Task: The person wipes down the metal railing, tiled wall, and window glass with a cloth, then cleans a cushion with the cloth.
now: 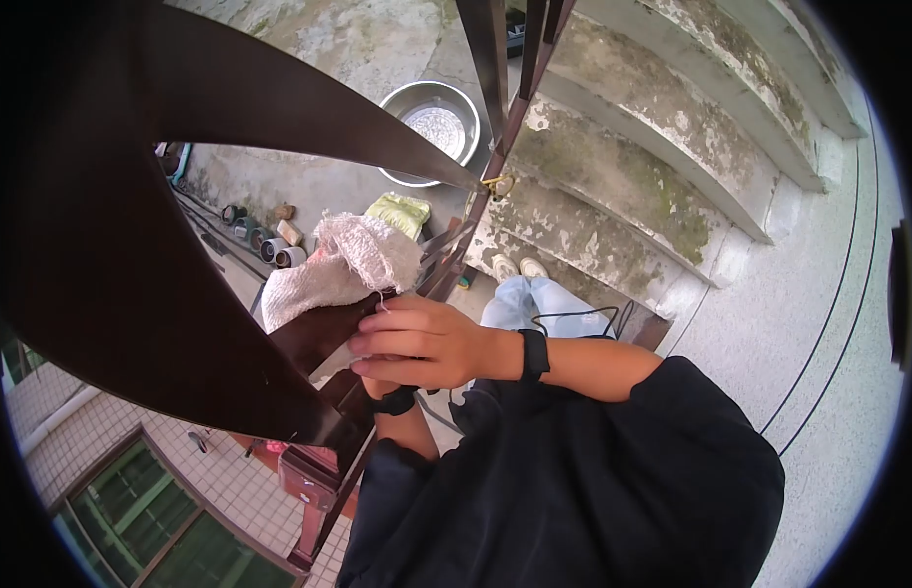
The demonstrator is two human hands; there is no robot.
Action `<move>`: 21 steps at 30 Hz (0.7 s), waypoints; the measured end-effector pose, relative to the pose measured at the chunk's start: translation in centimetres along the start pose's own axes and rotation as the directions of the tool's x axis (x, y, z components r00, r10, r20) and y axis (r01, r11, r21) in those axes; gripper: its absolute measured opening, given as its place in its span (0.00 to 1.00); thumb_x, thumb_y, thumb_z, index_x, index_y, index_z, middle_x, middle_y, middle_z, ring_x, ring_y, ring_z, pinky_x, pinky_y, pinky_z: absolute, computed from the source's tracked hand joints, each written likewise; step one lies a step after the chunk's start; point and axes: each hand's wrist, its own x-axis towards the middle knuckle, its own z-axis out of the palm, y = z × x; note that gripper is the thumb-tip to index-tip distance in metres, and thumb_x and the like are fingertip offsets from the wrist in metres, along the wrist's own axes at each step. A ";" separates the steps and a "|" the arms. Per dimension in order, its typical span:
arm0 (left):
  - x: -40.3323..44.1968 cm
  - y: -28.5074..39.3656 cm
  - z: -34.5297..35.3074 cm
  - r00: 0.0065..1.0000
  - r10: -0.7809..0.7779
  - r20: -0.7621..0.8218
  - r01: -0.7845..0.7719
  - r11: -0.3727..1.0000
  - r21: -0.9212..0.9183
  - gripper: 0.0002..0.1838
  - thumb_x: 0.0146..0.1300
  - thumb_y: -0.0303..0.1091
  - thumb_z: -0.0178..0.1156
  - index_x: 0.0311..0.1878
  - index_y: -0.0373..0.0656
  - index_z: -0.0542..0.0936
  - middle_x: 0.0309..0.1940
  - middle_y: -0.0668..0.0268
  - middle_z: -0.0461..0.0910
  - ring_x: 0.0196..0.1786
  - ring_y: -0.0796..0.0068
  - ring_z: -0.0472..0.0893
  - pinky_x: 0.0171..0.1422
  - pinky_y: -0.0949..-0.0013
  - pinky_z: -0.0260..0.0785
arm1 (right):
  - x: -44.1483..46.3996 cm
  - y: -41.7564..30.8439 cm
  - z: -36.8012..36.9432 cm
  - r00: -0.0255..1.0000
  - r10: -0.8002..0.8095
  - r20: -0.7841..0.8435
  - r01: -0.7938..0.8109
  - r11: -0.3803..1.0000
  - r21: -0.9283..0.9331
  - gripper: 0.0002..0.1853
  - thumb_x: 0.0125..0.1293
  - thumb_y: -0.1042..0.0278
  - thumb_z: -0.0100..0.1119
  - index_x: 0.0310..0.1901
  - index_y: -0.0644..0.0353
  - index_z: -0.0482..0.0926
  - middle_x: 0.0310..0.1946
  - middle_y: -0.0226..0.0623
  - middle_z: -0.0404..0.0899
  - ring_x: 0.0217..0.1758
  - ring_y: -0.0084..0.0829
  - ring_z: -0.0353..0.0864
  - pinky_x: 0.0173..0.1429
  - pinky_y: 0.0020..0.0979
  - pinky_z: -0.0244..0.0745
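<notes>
A whitish, frayed cloth (343, 267) is draped over the dark brown metal railing (324, 338). Just below its lower edge, my right hand (417, 341) has its fingers bent together at the rail; what they hold, if anything, is hidden. A thin white thread from the cloth reaches its fingertips. My left hand (380, 385) lies beneath the right one, almost fully covered, with its fingers out of sight. Each wrist carries a black band.
Concrete steps (613, 186) with peeling patches rise at the upper right. A metal basin (432, 132) and a yellow-green bag (399, 213) are on the ground beyond the railing. Pots (273, 250) stand at the left. A yellow tie (498, 186) hangs on the rail.
</notes>
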 end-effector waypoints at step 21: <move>6.2 -10.8 1.2 0.956 -0.237 0.174 0.274 0.932 -0.236 0.34 0.72 0.59 0.40 0.70 0.42 0.66 0.68 0.61 0.69 0.69 0.60 0.70 0.74 0.56 0.61 | -7.6 10.0 0.8 0.814 0.522 0.256 -0.449 0.844 -0.293 0.42 0.44 0.55 0.77 0.63 0.60 0.73 0.63 0.44 0.72 0.66 0.49 0.73 0.66 0.43 0.74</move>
